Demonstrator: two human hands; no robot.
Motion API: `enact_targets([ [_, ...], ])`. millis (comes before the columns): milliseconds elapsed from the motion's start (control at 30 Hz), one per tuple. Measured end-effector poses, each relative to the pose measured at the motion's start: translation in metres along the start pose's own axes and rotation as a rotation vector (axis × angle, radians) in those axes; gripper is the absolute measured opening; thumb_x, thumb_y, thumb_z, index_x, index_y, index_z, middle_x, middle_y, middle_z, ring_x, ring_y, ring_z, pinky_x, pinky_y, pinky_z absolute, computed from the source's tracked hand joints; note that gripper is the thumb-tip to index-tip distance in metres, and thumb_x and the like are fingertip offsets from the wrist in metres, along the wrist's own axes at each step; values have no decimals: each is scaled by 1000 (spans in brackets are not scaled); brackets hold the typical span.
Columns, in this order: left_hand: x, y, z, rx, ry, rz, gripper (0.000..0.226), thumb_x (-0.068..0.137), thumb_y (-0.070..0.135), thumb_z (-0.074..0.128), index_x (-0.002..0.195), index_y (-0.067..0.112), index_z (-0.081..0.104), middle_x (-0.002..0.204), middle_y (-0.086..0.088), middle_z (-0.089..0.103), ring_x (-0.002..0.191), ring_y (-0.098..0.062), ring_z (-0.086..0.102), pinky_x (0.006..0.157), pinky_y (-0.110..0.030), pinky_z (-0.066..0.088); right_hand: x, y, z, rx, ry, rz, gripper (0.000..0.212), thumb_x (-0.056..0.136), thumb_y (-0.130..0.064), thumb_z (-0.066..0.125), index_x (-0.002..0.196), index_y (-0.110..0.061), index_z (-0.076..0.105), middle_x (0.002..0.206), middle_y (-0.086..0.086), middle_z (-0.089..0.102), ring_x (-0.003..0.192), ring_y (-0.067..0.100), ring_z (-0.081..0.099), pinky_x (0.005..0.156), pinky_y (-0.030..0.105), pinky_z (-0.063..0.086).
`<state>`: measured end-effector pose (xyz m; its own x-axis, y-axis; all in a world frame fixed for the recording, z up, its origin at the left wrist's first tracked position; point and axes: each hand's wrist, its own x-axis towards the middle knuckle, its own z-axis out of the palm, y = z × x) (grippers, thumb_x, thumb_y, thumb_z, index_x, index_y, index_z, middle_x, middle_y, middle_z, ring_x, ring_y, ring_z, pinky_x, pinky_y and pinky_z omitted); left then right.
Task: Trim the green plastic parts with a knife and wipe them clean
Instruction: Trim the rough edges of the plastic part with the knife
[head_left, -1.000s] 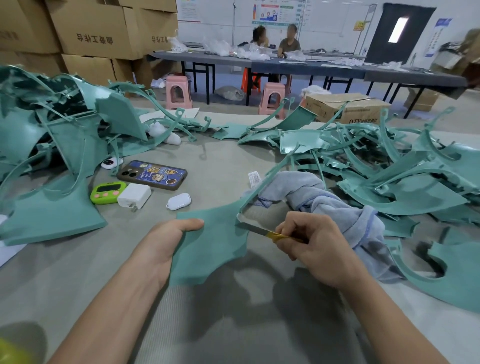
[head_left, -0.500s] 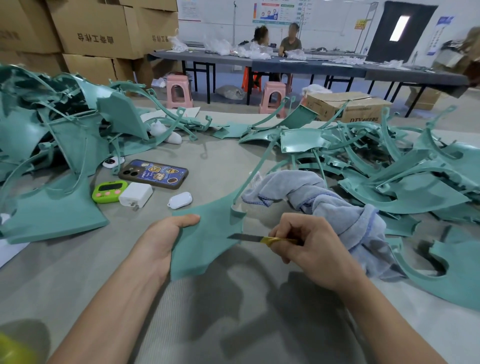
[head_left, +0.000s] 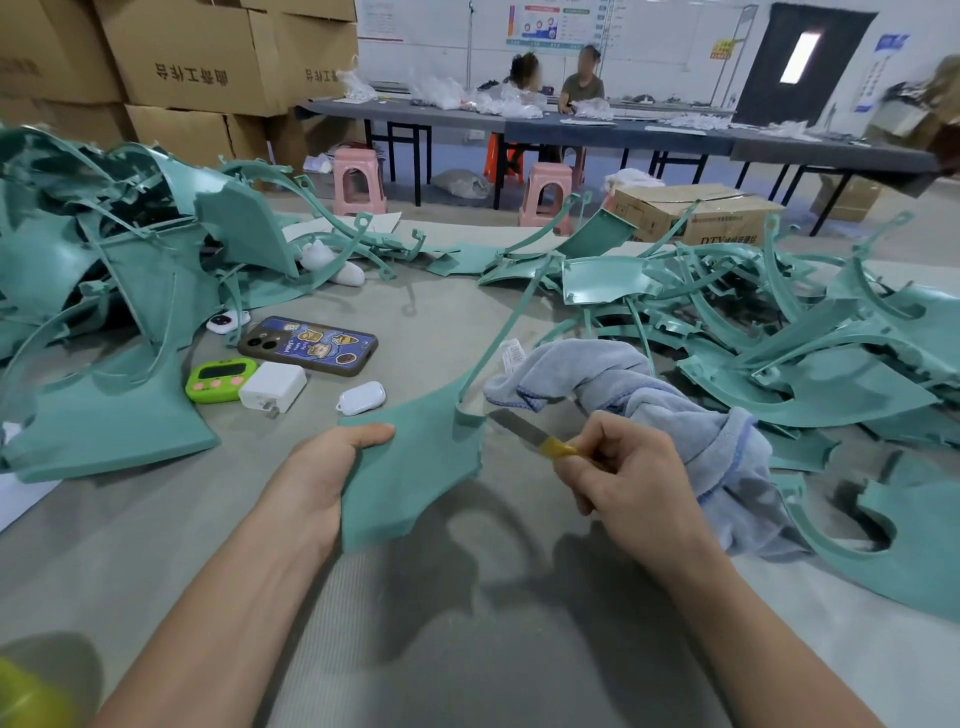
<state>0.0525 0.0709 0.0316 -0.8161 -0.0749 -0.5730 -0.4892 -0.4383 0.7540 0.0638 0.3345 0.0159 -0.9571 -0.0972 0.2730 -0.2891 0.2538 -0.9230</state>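
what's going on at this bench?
A person is trimming a green part. The left hand grips its left edge; the right hand pinches a knife, blade tip at the part's right edge. A cloth lies just behind the right hand. Piles of similar parts sit on both sides.

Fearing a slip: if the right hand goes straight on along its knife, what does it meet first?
Probably the raised edge of the flat green plastic part, held by the left hand.
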Motion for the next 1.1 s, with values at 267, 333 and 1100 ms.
enact_targets([
  [267,-4,-1,6,-153,48,72,22,100,14,53,115,6,66,74,-13,76,49,-25,71,36,-32,52,-17,-19,24,-44,-252,-34,20,85,-15,73,71,-15,59,58,9,66,49,19,55,49,32,45],
  [333,-7,-2,9,-155,31,47,19,101,16,52,103,6,67,67,-12,74,45,-24,68,34,-29,49,-20,-21,33,-162,-244,-23,19,85,-21,72,73,-17,59,59,4,69,51,20,60,54,36,50],
  [1100,-9,-14,21,-142,36,584,19,92,4,67,106,14,73,100,-8,79,84,-23,76,63,-30,60,-10,-20,27,360,50,160,20,93,-6,65,74,-11,60,89,15,75,79,23,71,70,30,59],
])
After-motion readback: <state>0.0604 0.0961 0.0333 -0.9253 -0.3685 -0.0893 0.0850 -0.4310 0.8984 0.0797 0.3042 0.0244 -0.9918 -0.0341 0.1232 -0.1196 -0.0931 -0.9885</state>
